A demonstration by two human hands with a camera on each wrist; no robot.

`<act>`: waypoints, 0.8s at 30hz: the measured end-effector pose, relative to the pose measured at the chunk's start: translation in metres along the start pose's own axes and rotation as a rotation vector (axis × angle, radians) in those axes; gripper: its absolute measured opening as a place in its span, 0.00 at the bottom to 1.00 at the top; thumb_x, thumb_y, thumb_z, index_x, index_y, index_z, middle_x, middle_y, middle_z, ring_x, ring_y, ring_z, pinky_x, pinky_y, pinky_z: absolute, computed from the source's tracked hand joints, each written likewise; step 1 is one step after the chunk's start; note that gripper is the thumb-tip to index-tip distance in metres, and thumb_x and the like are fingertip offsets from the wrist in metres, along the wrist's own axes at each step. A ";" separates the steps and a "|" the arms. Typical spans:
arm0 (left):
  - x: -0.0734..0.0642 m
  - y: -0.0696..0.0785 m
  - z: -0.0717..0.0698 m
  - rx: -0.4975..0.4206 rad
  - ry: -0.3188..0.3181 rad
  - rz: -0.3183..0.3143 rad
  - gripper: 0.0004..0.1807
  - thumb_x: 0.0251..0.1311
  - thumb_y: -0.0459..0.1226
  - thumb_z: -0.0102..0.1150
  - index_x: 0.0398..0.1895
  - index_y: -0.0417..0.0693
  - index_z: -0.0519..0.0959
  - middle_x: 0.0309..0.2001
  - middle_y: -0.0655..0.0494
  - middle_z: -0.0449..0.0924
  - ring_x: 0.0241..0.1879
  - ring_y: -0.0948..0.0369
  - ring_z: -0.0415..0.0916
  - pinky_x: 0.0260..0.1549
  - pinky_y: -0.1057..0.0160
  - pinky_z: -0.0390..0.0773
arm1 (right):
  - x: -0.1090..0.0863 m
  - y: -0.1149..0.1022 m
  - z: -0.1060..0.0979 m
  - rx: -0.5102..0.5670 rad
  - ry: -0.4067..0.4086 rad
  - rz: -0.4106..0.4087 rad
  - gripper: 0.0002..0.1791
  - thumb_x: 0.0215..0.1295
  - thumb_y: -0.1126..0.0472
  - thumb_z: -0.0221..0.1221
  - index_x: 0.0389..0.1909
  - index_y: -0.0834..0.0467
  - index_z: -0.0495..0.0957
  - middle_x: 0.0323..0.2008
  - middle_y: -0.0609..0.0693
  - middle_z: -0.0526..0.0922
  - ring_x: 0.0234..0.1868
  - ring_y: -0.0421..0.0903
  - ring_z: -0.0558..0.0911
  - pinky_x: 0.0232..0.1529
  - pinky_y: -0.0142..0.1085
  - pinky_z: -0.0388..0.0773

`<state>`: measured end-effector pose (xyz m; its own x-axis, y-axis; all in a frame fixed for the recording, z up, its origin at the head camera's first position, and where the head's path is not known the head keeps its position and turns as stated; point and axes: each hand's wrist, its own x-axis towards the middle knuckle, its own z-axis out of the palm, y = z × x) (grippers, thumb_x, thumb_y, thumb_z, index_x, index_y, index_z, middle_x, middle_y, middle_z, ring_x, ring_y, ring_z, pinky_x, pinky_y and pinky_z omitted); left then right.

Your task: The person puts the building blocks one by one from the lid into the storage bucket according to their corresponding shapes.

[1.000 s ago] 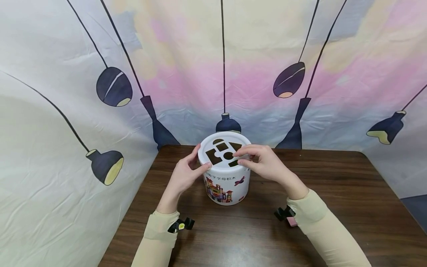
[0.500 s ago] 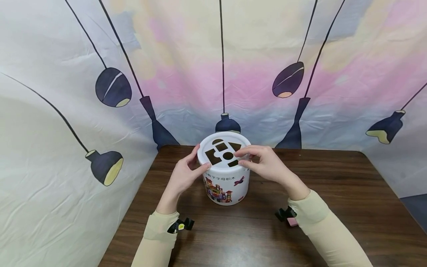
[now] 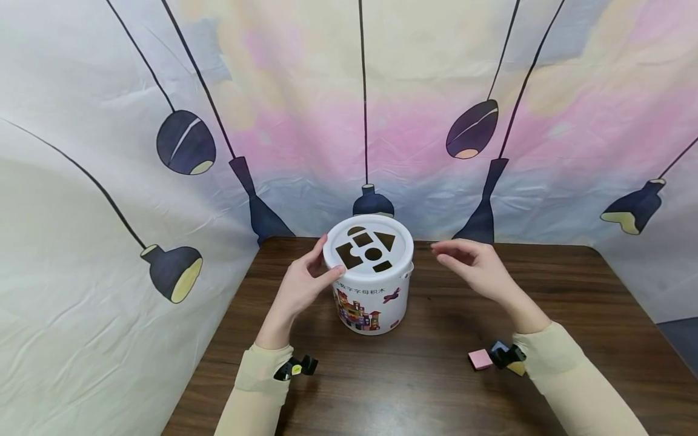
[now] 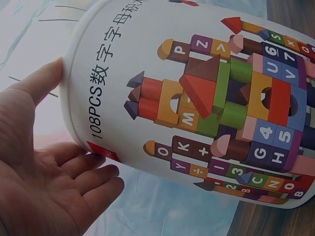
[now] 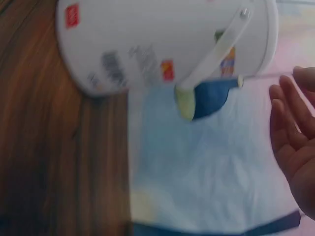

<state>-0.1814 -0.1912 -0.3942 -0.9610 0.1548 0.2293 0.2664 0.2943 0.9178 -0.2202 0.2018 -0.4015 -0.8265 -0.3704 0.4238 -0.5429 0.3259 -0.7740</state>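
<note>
A white bucket (image 3: 349,324) of toy blocks stands upright on the table, its front printed with a picture of colourful blocks. Its white lid (image 3: 402,254) has several shaped holes, among them a circle, a triangle and rectangles. My left hand (image 3: 300,281) rests against the lid's left rim, thumb at the front and fingers along the side. In the left wrist view the fingers (image 4: 98,182) of that hand are loosely extended. To the right of the bucket, my right hand (image 3: 482,269) hovers apart from it, fingers loosely bent and holding nothing.
Near my right wrist lie a pink block (image 3: 480,359), a blue block (image 3: 498,347) and a yellow block (image 3: 517,367), partly hidden by the wrist camera (image 3: 507,356). A white handle (image 5: 216,54) hangs on the bucket's side. Behind the wooden table (image 3: 414,387) hangs a printed cloth (image 3: 425,79).
My right hand has left the lid and moved right, uncovering the triangular hole and the small rectangular slot. The blue and yellow blocks have come into view. My left hand stays on the rim.
</note>
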 end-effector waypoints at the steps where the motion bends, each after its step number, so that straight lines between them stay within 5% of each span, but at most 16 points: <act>1: 0.000 0.000 0.000 -0.003 0.000 0.001 0.46 0.68 0.44 0.75 0.85 0.54 0.61 0.81 0.50 0.62 0.77 0.53 0.64 0.70 0.40 0.70 | -0.004 0.005 -0.004 -0.029 -0.016 0.019 0.14 0.77 0.60 0.65 0.60 0.52 0.88 0.54 0.49 0.89 0.50 0.38 0.87 0.46 0.31 0.85; 13: 0.000 0.000 0.000 -0.005 0.002 -0.001 0.46 0.68 0.44 0.75 0.85 0.55 0.61 0.81 0.51 0.63 0.77 0.54 0.65 0.69 0.42 0.71 | -0.066 0.062 -0.050 -0.274 -0.321 0.189 0.17 0.74 0.52 0.69 0.57 0.55 0.88 0.52 0.49 0.90 0.49 0.36 0.85 0.46 0.37 0.84; 24: 0.000 -0.001 0.000 -0.005 0.006 -0.005 0.46 0.68 0.45 0.75 0.85 0.55 0.62 0.81 0.51 0.64 0.76 0.52 0.67 0.69 0.44 0.73 | -0.118 0.085 -0.075 -0.058 -0.559 0.390 0.22 0.66 0.60 0.75 0.55 0.66 0.81 0.47 0.55 0.84 0.40 0.37 0.82 0.40 0.34 0.84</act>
<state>-0.1819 -0.1914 -0.3954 -0.9628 0.1480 0.2262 0.2610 0.2902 0.9207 -0.1797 0.3384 -0.4827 -0.7710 -0.6047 -0.1997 -0.2410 0.5673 -0.7874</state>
